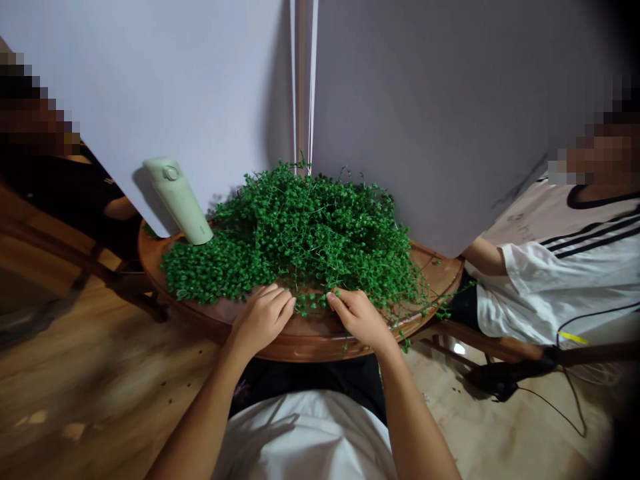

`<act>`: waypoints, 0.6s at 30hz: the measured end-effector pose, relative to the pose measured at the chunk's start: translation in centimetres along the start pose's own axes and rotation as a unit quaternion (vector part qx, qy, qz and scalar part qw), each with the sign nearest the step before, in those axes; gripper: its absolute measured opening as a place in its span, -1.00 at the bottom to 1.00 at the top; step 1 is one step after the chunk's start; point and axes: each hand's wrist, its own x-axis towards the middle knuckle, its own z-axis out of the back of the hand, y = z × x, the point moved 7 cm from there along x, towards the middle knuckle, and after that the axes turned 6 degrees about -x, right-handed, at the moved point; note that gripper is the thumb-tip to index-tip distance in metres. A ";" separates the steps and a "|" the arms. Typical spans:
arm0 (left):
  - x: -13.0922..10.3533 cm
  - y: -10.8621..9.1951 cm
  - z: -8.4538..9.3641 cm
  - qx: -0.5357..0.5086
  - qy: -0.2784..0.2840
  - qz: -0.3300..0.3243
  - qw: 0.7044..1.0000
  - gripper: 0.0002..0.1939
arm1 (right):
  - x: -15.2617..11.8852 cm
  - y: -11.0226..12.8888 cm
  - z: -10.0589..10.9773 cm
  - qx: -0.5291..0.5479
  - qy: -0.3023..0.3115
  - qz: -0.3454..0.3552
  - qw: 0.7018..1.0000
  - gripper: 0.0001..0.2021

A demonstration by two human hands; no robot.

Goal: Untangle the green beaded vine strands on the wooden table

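A big heap of green, thin-stemmed plant sprigs (320, 227) with small round heads or leaves covers much of the wooden table. To its left lies a lower, denser pile of small green plant pieces (215, 270). My left hand (267, 313) is at the table's front, close to the lower pile, its fingers curled together; whatever is in them is hidden. My right hand (357, 313) pinches a small green sprig (338, 293) between thumb and forefinger at the heap's front edge. A few loose green bits (310, 303) lie between both hands.
Behind the low pile stands a tilted-looking pale green flask (177, 200). Tall panels (400, 120) rise at the back of the round wooden table (300, 348). People sit at left and right, one in a white striped shirt (540, 280). A cable (555, 413) hangs at right.
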 end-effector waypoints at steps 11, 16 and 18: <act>-1.1 2.9 2.4 -0.001 -0.180 0.114 0.977 -0.65 | -0.7 -0.8 1.0 0.017 -0.049 -0.003 0.999 -0.50; -1.5 4.4 3.5 0.006 -0.245 0.154 0.957 -0.75 | -0.7 -1.1 1.3 0.025 -0.050 0.000 0.998 -0.53; -1.2 4.2 3.2 0.014 -0.249 0.153 0.956 -0.75 | -0.5 -0.8 1.0 0.026 -0.035 0.008 0.999 -0.56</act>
